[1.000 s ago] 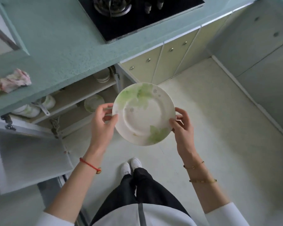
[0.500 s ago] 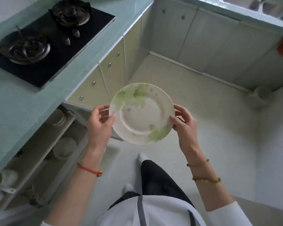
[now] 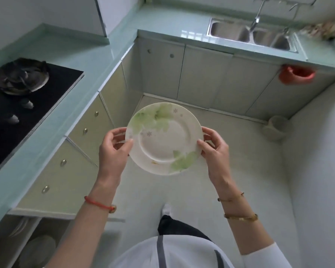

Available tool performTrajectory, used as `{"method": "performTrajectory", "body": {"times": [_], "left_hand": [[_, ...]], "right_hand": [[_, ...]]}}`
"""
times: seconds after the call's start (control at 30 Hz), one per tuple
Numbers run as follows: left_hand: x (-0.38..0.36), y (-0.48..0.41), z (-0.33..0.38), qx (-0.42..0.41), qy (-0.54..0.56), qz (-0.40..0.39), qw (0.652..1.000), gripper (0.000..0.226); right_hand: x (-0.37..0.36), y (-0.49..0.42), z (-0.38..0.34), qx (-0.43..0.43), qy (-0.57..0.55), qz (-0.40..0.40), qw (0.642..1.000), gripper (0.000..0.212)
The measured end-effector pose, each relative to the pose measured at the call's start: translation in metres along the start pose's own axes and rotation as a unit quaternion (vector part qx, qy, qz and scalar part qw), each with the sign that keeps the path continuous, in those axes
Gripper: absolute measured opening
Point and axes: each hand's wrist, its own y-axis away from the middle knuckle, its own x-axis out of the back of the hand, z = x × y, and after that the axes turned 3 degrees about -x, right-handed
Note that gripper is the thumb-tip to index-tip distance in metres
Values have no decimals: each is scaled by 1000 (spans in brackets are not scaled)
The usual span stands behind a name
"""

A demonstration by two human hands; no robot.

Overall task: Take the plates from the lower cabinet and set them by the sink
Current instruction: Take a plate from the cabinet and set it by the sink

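Note:
A white plate (image 3: 163, 139) with green leaf prints is held level over the floor, in the middle of the view. My left hand (image 3: 113, 151) grips its left rim and my right hand (image 3: 216, 151) grips its right rim. The steel double sink (image 3: 249, 33) is set in the pale green counter at the top right, with a tap above it. The open lower cabinet (image 3: 23, 244) is at the bottom left; another plate (image 3: 38, 250) lies on its shelf, blurred.
A black gas hob (image 3: 21, 97) sits in the left counter. Cupboard doors line both counter runs, meeting at a corner. A red container (image 3: 296, 75) hangs under the sink counter. A pale bin (image 3: 277, 128) stands on the floor at the right. A wall runs along the right.
The view has swung from the open cabinet towards the sink, which has come into sight. The plate stays held in both hands at the same height.

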Motion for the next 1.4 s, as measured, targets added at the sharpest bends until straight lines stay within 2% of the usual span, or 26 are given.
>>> {"method": "performTrajectory", "body": {"times": [0.2, 0.47, 1.07, 1.4], "left_hand": [[-69, -80, 20, -16, 0, 4, 1000, 29], [-137, -190, 25, -15, -17, -19, 1000, 29], [-300, -529, 80, -30, -21, -50, 998, 29], [-380, -688, 91, -27, -4, -13, 1000, 30]], "right_hand": [[1, -103, -29, 23, -7, 5, 1000, 36], [-10, -227, -38, 10, -4, 14, 1000, 35], [-93, -564, -117, 34, 13, 83, 996, 35], [-131, -754, -142, 38, 45, 51, 997, 37]]}}
